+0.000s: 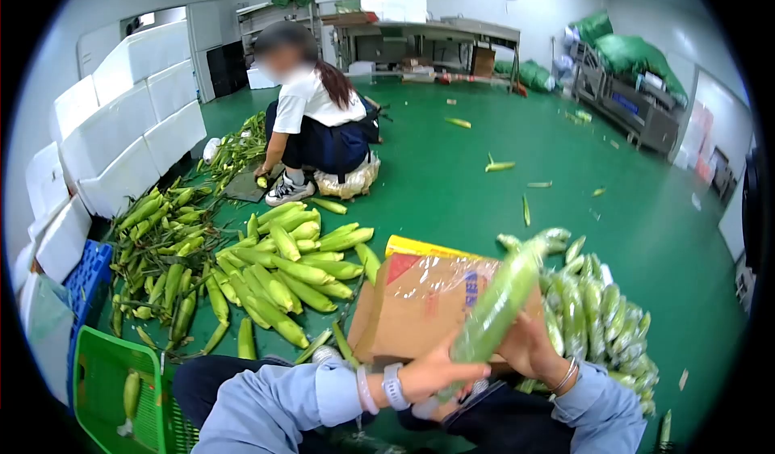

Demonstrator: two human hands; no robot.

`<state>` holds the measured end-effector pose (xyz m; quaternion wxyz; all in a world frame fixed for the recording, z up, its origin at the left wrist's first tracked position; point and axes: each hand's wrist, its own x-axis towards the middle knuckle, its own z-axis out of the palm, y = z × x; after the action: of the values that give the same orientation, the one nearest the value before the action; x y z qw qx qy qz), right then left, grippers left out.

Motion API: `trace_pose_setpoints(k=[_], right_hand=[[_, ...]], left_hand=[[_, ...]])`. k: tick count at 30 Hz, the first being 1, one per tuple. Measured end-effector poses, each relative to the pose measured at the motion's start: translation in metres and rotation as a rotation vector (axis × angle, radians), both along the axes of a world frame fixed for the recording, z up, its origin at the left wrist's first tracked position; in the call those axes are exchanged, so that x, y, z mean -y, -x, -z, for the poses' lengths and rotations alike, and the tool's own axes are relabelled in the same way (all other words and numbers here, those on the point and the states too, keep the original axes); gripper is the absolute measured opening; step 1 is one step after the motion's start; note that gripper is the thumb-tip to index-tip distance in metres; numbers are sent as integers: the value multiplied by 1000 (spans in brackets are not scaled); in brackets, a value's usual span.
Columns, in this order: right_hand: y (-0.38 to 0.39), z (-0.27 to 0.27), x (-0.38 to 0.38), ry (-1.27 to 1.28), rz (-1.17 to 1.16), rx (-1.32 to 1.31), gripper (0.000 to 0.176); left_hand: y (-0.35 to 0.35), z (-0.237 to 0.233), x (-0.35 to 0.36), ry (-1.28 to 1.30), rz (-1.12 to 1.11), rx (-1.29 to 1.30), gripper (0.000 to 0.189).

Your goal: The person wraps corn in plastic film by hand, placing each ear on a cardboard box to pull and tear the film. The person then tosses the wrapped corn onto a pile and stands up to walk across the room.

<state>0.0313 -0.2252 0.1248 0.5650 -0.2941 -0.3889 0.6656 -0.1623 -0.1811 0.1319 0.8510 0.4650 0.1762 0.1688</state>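
Note:
Both of my hands hold one ear of corn (502,299) wrapped in clear film, tilted up to the right over a cardboard box (412,301). My left hand (440,371) grips its lower end. My right hand (529,347) supports the middle from the right side. A heap of film-wrapped ears (601,313) lies on the floor just right of my hands. A pile of unwrapped green ears (286,272) lies left of the box.
Another person (311,123) crouches farther back by more corn and husks (157,248). A green crate (109,389) with one ear stands at lower left, beside a blue crate (87,272). White foam boxes (133,123) line the left wall. Tables and a machine (634,91) stand at the back.

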Motion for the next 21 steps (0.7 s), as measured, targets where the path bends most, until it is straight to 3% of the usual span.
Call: trace_pose_setpoints(k=[3, 4, 5, 6, 7, 8, 9, 11, 12, 13, 14, 15, 18, 20, 21], right_hand=[[23, -10, 3, 45, -262, 157, 85], [30, -4, 5, -15, -174, 223, 79], [32, -4, 6, -6, -162, 205, 79], [32, -8, 6, 85, -164, 406, 75], [32, -10, 7, 180, -159, 609, 71], [34, 1, 11, 120, -4, 515, 60], [32, 7, 9, 134, 38, 507, 60], [26, 22, 11, 185, 14, 495, 59], [20, 31, 9, 276, -49, 423, 60], [18, 25, 8, 368, -15, 423, 58], [17, 33, 8, 342, 79, 395, 50], [9, 40, 3, 298, 166, 379, 42], [-18, 44, -4, 349, 294, 380, 42], [-35, 45, 0, 358, 398, 356, 44], [-47, 46, 4, 375, 488, 345, 46]], left_hand=[[-3, 10, -15, -365, -289, -101, 60], [-4, 24, -14, -358, -274, -116, 60], [-4, 40, -10, -636, -341, -86, 70], [-3, 48, -9, -919, -398, -45, 79], [0, 26, 4, -859, -321, -104, 81], [-1, 25, 6, -905, -315, -101, 80], [-4, 27, 6, -947, -298, -91, 79], [-1, 41, -6, -1026, -98, -229, 77], [-1, 40, -10, -940, -19, -293, 75], [1, 40, -18, -1172, -21, -369, 74], [3, 47, -21, -1247, -106, -403, 75], [3, 49, -27, -1146, -88, -395, 74], [10, 60, -52, -1052, 12, -357, 61], [18, 71, -68, -884, 95, -496, 43], [21, 72, -69, -876, 31, -548, 33]])
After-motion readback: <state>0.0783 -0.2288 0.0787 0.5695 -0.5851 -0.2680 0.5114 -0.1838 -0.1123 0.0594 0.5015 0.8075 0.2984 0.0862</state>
